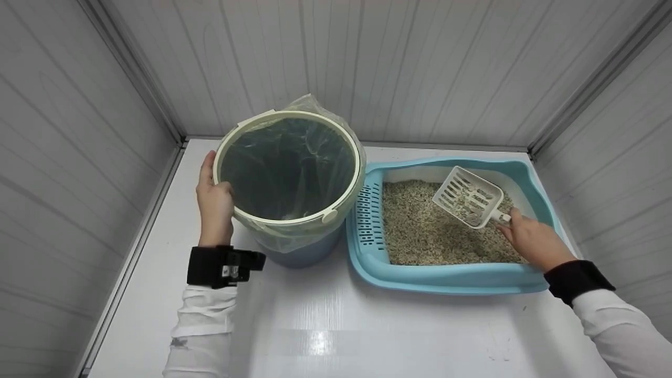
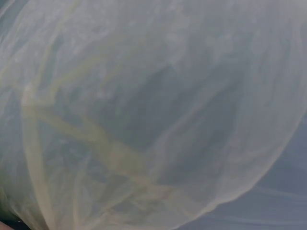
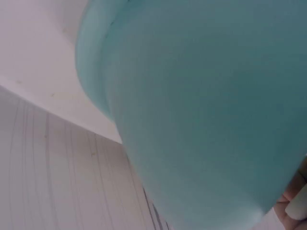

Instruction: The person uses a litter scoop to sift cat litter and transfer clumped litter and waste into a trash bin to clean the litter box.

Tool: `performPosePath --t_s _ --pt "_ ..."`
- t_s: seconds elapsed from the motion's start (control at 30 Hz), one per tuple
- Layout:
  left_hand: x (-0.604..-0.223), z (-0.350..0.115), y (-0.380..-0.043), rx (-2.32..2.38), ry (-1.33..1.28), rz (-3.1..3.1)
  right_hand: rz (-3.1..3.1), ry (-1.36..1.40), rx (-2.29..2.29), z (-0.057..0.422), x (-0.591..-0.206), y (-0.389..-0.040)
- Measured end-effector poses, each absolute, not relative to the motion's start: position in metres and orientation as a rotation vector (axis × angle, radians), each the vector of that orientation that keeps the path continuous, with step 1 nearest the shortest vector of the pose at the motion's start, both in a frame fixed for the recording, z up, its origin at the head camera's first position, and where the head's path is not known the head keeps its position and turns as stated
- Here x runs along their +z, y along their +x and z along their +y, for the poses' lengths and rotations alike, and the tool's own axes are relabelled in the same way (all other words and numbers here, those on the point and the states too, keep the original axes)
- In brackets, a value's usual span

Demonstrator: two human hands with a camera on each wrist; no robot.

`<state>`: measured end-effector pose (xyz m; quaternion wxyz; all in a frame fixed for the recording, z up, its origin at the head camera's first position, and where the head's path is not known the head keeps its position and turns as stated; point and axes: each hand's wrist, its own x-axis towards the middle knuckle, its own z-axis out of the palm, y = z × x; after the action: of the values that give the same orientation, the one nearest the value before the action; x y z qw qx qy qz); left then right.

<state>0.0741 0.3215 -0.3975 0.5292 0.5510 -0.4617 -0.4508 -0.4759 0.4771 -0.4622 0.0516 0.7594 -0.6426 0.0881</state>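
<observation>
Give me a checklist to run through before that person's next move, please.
1. White slotted plastic scoop held in the right grip: ok.
2. Left grip touching the round blue bin: ok.
3. Translucent yellowish plastic bag lining the bin and hanging outside it: ok.
4. Scoop clear of the blue rectangular plastic tray: not ok; it is over the brownish granular litter there.
5. Clumps lifted in the scoop: cannot tell; no distinct lump stands out.

1 bin (image 1: 304, 256) left of 1 tray (image 1: 446, 279) on table (image 1: 289, 331), litter (image 1: 415, 228) in tray, scoop (image 1: 471, 202) over litter, wall (image 1: 336, 63) behind
</observation>
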Motion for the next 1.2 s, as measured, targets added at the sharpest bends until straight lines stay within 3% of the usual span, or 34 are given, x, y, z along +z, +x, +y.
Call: performPosePath --t_s 0.4,0.83,1.2 --pt "-0.399 0.322 0.074 -1.066 1.322 -1.106 -2.482 2.508 0.234 0.469 -0.447 -0.473" --pt "-0.398 0.320 0.074 -1.101 1.314 -1.075 -2.360 2.542 0.096 0.472 -0.436 -0.475" --pt "-0.398 0.322 0.073 -1.081 1.304 -1.089 -2.142 2.508 -0.123 0.456 -0.374 -0.468"
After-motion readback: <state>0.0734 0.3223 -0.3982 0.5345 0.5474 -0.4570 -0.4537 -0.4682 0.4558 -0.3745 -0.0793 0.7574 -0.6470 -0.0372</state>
